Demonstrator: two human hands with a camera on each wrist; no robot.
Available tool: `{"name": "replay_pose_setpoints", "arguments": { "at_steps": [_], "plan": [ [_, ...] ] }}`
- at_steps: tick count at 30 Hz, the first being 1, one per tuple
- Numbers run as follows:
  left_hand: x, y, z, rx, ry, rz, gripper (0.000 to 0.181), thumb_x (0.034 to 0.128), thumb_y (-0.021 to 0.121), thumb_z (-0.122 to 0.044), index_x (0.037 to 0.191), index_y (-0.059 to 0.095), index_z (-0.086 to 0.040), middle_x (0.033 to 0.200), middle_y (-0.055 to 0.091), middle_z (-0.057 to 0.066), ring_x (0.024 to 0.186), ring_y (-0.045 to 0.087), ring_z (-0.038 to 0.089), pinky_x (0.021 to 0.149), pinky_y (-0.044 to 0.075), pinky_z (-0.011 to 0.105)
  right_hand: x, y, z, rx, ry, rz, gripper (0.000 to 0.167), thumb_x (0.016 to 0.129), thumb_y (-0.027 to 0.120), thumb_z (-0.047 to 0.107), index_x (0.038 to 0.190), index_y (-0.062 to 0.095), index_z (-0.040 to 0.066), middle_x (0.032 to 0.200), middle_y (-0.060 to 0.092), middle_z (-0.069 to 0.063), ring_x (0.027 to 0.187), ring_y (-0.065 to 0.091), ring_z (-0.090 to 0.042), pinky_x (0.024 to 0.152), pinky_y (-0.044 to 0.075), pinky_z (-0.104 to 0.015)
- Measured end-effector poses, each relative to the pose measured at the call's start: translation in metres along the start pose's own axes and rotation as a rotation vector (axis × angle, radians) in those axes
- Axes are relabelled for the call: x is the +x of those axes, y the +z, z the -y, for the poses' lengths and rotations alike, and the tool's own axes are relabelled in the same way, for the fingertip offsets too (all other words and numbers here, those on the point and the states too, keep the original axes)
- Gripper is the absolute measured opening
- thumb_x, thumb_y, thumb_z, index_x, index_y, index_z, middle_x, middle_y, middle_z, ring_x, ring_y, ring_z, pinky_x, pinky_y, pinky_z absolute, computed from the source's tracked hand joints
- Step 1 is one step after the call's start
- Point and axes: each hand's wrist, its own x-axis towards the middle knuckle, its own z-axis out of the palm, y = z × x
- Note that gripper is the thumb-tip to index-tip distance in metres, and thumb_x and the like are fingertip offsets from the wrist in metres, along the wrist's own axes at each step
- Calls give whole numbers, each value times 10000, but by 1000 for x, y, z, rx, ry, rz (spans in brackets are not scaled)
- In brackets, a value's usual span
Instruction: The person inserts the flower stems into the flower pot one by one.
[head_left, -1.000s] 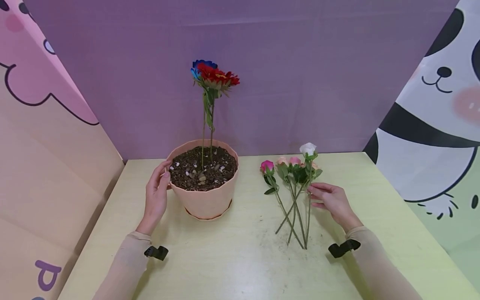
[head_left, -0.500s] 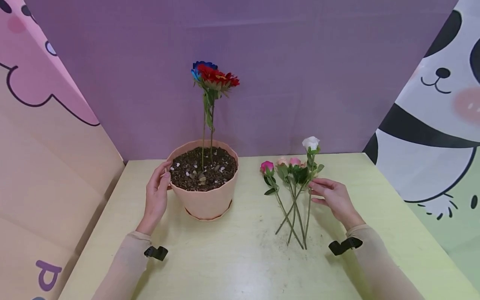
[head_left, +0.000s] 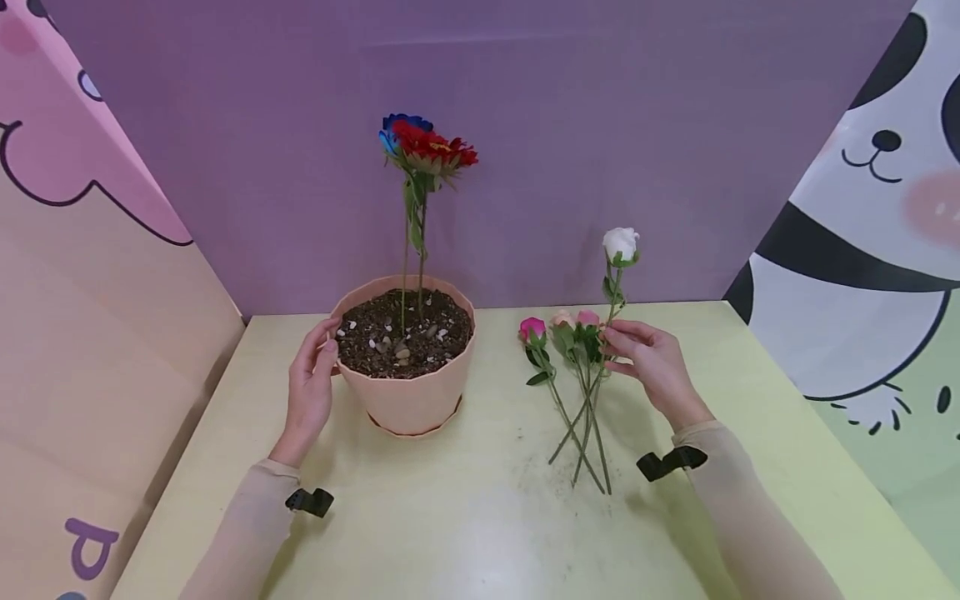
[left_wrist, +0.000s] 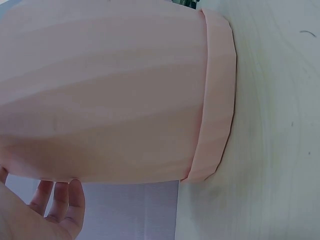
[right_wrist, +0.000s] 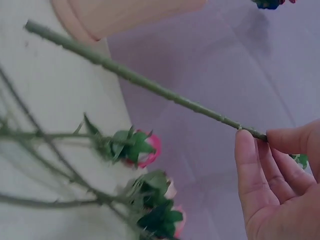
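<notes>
My right hand [head_left: 657, 367] pinches the stem of a white rose [head_left: 621, 243], which stands upright above the other flowers. In the right wrist view the thumb and fingertips hold its green stem [right_wrist: 150, 86], whose cut end points away from the hand. My left hand [head_left: 309, 392] rests against the left side of the pink pot [head_left: 408, 404], fingers at the rim; the left wrist view shows its fingertips touching the pot wall [left_wrist: 110, 100]. A red flower [head_left: 435, 148] and a blue flower [head_left: 405, 125] stand in the soil [head_left: 375, 350].
Right of the pot, a magenta rose [head_left: 532, 330] and several pale pink and pink roses [head_left: 587, 318] lie on the table [head_left: 450, 517] with crossed stems. Behind is a purple backdrop [head_left: 300, 167]; printed panels stand on both sides.
My right hand has lifted the white rose up off the bunch and moved slightly left. My left hand has stayed at the pot, and the view has shifted a little.
</notes>
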Motion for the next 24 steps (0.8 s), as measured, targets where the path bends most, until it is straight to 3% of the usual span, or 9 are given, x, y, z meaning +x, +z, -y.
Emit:
{"name": "replay_pose_setpoints", "arguments": {
  "at_steps": [9, 24],
  "plan": [
    [1, 1, -3, 7, -22, 8, 452, 1161, 388, -227, 1577, 484, -77, 1652, 448, 115, 1235, 511, -7, 886, 492, 144, 1, 17, 18, -6, -72, 54, 524, 1051, 689, 235, 1465, 538, -47, 1128, 766, 143, 981, 751, -63, 836, 632, -256],
    [0, 0, -1, -5, 4, -10, 444, 1157, 412, -222, 1562, 504, -65, 1604, 499, 135, 1189, 541, -32, 867, 491, 153, -2, 36, 41, 55, -103, 50, 367, 1026, 727, 218, 1338, 631, 50, 1070, 762, 109, 927, 735, -77, 798, 637, -260]
  ]
}}
